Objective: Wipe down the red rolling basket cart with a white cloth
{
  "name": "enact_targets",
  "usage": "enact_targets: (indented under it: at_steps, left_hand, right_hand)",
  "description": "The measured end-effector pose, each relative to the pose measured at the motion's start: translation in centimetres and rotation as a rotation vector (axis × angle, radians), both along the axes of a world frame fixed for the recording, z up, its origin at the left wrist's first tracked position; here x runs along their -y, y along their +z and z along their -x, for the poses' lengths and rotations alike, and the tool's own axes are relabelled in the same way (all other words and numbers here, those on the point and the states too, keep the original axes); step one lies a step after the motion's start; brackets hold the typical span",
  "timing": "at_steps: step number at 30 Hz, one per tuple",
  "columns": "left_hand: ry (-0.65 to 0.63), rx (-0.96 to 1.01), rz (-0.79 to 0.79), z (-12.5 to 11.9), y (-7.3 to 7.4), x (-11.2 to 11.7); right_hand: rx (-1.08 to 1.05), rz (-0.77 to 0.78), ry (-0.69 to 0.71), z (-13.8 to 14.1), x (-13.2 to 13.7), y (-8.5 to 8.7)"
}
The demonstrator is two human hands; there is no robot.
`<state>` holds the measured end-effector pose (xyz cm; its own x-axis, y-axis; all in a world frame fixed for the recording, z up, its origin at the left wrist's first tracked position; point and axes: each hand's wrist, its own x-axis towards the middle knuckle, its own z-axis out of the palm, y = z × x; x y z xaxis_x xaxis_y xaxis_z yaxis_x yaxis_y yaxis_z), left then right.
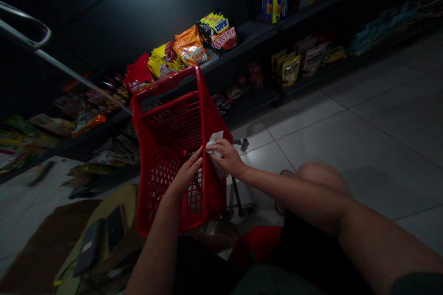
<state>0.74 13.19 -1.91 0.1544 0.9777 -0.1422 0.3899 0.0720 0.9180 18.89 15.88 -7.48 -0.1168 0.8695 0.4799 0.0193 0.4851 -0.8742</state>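
Note:
A red plastic shopping cart (215, 198) with perforated walls stands tilted in view in front of me. My right hand (226, 157) presses a crumpled white tissue (215, 138) against the outside of the cart's right side, near its top rim. The tissue's loose edges stick out above and below the fingers. My left hand (187, 171) reaches over the basket, its fingers stretched out and touching the inner face of that same side. Nothing shows in the left hand. The cart's basket looks bare inside.
Snack shelves (256, 32) run behind the cart, with orange snack bags (190, 46) and yellow pouches (290, 70). A metal pole (79, 77) slants in at upper left. Dark phone-like devices (90, 245) lie on a yellowish surface (74, 258) at lower left. Tiled floor (332, 147) extends right.

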Motion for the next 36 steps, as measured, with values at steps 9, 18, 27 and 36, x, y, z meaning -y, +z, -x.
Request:
enact_targets:
  at_steps: [9,18,27,36]
  left_hand:
    - [0.028,-0.053,-0.017,0.1,0.1,0.7]
    - [-0.005,-0.046,-0.034,-0.2,0.3,0.8]
    - [-0.016,-0.142,-0.046,-0.8,2.0,0.7]
    - [0.076,-0.133,0.008,-1.3,1.7,1.5]
  right_hand:
    - [0.077,-0.295,0.411,-1.2,9.2,-1.7]
    - [0.067,-0.105,0.194,-1.7,5.0,0.1]
    - [0.102,0.191,-0.053,-2.0,-1.3,1.8]
    - [0.072,0.090,0.113,0.0,4.2,1.6]
